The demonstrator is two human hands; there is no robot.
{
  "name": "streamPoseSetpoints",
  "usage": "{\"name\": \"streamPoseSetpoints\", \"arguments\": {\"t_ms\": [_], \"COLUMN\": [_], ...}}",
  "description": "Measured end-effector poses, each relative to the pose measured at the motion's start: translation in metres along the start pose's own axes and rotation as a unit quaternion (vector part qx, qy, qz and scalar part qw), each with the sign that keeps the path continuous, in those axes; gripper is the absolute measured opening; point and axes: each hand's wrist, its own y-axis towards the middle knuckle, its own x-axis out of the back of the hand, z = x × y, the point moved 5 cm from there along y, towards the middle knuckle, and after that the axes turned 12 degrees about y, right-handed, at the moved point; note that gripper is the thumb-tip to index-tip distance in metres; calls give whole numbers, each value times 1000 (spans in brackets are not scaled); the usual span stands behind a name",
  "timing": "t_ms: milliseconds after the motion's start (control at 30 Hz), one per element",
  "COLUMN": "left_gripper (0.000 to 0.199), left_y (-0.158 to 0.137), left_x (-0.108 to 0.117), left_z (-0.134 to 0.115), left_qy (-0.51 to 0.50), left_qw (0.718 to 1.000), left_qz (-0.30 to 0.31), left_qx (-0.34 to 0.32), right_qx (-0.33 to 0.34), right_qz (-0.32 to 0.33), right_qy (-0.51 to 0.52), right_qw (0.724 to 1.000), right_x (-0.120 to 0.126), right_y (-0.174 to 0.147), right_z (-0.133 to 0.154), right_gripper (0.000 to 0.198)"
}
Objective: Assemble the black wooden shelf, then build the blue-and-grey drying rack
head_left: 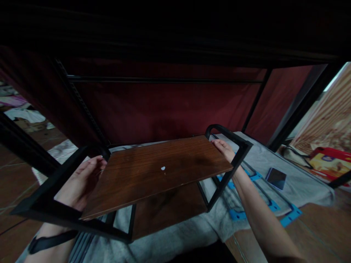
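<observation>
A brown wood-grain shelf board [153, 175] with a small white mark lies slightly tilted between two black metal side frames [222, 182]. Through the left frame reaches my left hand [86, 177], its fingers curled at the board's left edge. My right hand [224, 150] passes through the right frame and pinches the board's right edge near the far corner; the thumb and fingers are partly hidden. Below sits a second brown board [170, 210], spanning the lower part of the frames.
Grey cloth [197, 226] covers the low surface underneath. To the right lie black tube frames with blue corner pieces [290, 215] and a phone [276, 178]. A red-and-yellow package [329, 164] is farther right. Dark metal posts [298, 106] and a red panel [164, 109] surround the space.
</observation>
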Motion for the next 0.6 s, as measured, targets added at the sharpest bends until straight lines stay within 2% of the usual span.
{"name": "streamPoseSetpoints", "arguments": {"t_ms": [100,200,333,433,600], "left_gripper": [14,16,16,19,9], "left_y": [-7,-15,-18,-15,-11], "left_x": [-11,-19,-19,-17,-17], "left_z": [-22,-32,-29,-24,-19], "left_qy": [-16,-9,21,6,-13], "left_qw": [999,999,998,998,999], "left_qz": [8,7,11,5,-5], "left_qx": [-29,-39,-56,-65,-45], "right_qx": [0,9,30,28,28], "right_qz": [-3,22,32,22,10], "right_qy": [22,-9,-45,-38,-26], "right_qw": [1000,1000,998,999,999], "right_x": [-14,-25,-31,-31,-30], "right_y": [7,7,9,11,13], "right_z": [24,37,43,42,39], "right_gripper": [50,50,48,47,45]}}
